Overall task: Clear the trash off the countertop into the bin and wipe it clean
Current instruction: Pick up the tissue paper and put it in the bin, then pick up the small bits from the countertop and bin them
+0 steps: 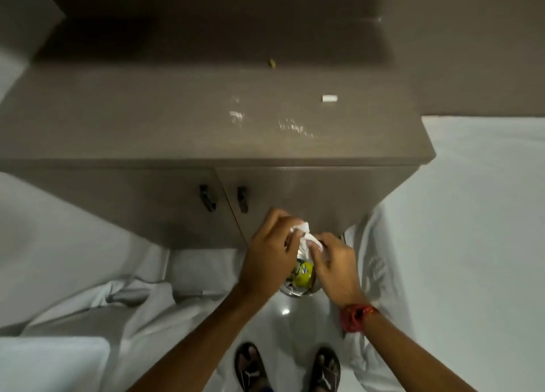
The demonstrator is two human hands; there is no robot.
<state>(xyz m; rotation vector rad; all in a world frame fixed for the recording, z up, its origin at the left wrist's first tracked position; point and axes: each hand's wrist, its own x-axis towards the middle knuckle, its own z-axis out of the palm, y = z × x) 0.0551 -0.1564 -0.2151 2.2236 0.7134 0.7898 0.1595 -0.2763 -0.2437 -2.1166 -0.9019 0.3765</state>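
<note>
White bedding [73, 238], soft and creased, fills the left side beside a grey-brown cabinet whose smooth matte countertop [147, 111] carries, from left to right, a small yellowish scrap [272, 63] near the back, pale smeared marks [236, 116] in the middle, and a short white cylindrical piece [329, 98]. Two dark bar handles [208, 198] sit on the cabinet doors below. In front of the doors the left hand [269, 254] has its fingers curled closed around one end of a crumpled white tissue [306, 238], and the right hand [334, 266], with a red thread band [355, 318] at the wrist, pinches the other end. Both hold it directly above a round shiny metal bin [295, 291] on the glossy white floor, with a yellow wrapper [303, 272] inside. Dark sandals [250, 365] show below, and more white sheet [472, 214] lies at the right.
</note>
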